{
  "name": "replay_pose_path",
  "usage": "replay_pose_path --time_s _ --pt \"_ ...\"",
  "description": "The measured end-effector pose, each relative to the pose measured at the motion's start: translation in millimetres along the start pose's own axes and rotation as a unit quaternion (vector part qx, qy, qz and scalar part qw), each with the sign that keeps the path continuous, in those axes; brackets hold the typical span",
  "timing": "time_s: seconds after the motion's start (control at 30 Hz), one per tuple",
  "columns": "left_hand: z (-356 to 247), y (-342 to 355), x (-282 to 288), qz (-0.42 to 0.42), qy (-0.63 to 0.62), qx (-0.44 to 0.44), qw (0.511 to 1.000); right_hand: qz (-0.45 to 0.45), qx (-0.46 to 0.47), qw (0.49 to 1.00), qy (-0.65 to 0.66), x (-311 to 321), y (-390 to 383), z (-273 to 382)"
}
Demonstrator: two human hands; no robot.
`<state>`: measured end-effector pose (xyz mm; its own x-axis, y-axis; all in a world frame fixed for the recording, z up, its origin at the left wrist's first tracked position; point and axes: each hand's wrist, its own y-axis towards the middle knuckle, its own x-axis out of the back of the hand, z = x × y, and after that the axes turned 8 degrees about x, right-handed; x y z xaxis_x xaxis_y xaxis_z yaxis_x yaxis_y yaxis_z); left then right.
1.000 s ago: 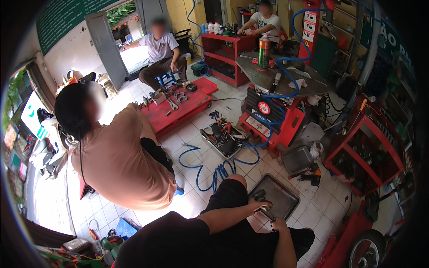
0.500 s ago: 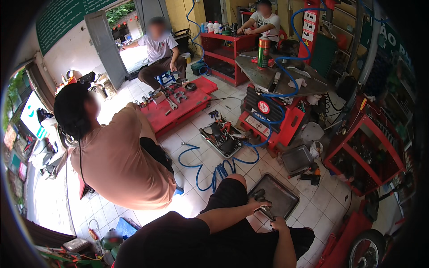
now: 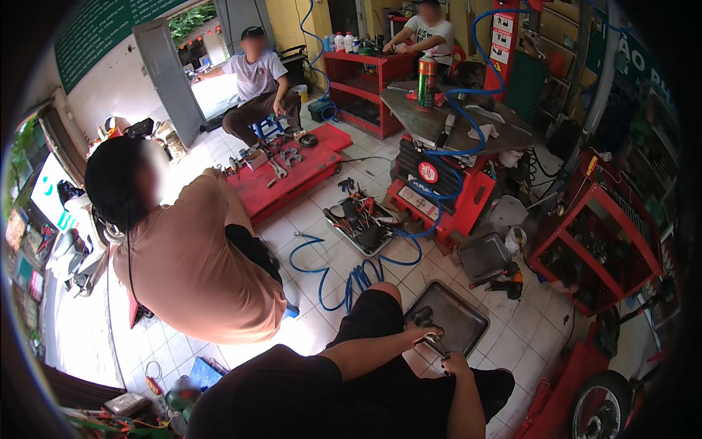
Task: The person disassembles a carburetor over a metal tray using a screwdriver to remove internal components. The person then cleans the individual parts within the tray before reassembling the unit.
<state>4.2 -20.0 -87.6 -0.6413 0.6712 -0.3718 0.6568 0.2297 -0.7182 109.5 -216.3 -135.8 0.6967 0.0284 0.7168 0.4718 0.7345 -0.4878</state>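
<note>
Over a dark metal tray on the floor, my left hand grips a dark metal part that I cannot make out clearly. My right hand is closed on the handle end of a metal tool, which reaches up toward the part in my left hand. The fingers of both hands are partly hidden by what they hold.
A person in a tan shirt sits at my left by a red platform with tools. Two people sit farther back. A tool tray, blue hose, drill, red cart and wheel surround me.
The scene sits slightly higher in the picture now, as the camera has tilted a little. My hands and the things in them show hardly any movement.
</note>
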Motion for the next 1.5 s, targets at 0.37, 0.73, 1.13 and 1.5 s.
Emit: replay_pose_path --time_s 0.37,0.73,1.13,1.5 --pt "3.5 8.4 -3.6 0.129 -0.101 0.117 0.979 -0.02 0.048 0.999 0.0 0.6 -9.6 -2.3" --pt "-18.3 -0.5 -0.1 0.061 -0.012 0.031 0.998 -0.003 -0.012 1.0 0.003 16.3 0.5 16.4" --pt "2.3 21.0 7.5 0.044 0.022 0.026 0.998 0.016 -0.006 0.999 -0.032 0.4 0.7 1.9" --pt "5.5 22.7 8.8 0.014 0.049 0.019 0.999 -0.003 0.014 0.997 -0.076 9.1 -6.9 14.0"
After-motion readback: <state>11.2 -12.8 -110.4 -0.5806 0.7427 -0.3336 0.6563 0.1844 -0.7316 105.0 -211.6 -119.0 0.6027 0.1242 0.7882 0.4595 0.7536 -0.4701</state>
